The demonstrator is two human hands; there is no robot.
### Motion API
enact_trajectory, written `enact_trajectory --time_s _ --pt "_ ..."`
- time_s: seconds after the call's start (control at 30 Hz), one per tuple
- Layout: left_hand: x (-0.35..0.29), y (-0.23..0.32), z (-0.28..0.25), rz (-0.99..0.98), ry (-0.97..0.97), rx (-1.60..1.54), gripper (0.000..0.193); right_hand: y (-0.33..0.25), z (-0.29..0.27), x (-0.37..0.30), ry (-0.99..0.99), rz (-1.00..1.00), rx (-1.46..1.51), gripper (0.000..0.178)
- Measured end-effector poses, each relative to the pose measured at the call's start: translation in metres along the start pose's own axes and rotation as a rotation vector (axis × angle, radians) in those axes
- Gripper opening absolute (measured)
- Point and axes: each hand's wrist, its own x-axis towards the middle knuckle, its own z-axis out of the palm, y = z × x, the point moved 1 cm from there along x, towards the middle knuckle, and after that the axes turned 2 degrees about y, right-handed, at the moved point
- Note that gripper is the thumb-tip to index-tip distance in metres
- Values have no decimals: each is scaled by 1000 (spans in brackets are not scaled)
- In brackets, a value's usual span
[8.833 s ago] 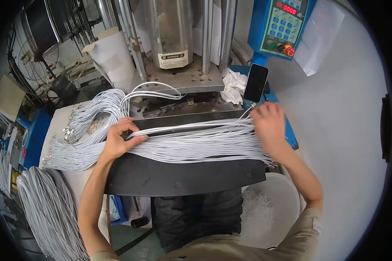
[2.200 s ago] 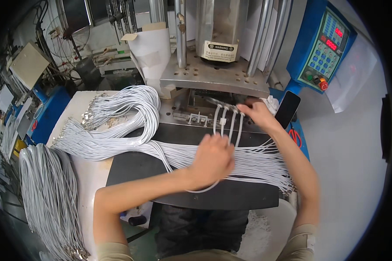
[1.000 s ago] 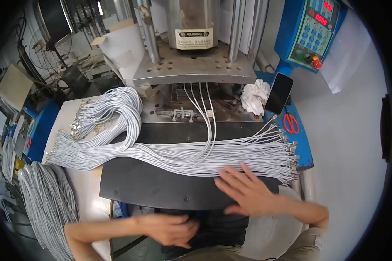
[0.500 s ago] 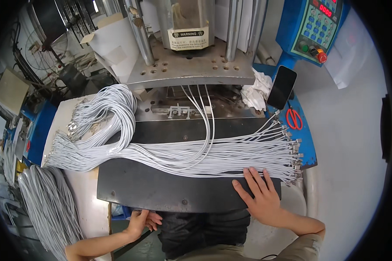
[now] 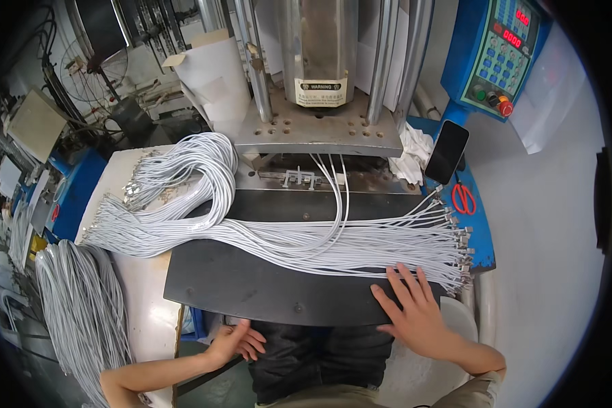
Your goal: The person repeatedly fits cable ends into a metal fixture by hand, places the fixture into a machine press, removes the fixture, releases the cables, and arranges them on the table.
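Observation:
My right hand (image 5: 418, 318) lies with spread fingers on the right part of a black board (image 5: 251, 289). Its fingertips reach the near edge of a wide bundle of white cables (image 5: 360, 246), with metal connectors at the right end. My left hand (image 5: 236, 341) hangs at the board's front edge, above my lap. Its fingers are loosely bent and apart, and nothing shows in them. On the left the bundle curves into a thick loop (image 5: 217, 178). A few cables arch from the metal fixture (image 5: 302, 178) under the press onto the bundle.
Behind the board stands a press (image 5: 319, 139) with steel columns. To the right are a blue control box (image 5: 498, 58), a black phone (image 5: 447, 151), red-handled scissors (image 5: 463, 198) and crumpled white cloth (image 5: 411, 155). Grey cables (image 5: 81, 306) hang at the left table edge.
The view has shifted, so the press and cables appear further right. My left hand has turned slightly, its thumb now up at the board's edge. My right hand stays nearly in place.

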Motion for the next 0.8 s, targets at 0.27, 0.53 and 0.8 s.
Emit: enact_trajectory --time_s 0.27,0.53,0.8 --pt "-17 97 117 989 -658 734 46 62 12 127 -100 540 1528 71" --pt "36 213 39 1667 288 1513 93 36 -3 176 -176 -72 1283 75" --pt "80 228 -35 1527 585 1678 71 22 35 174 -38 -154 408 90"
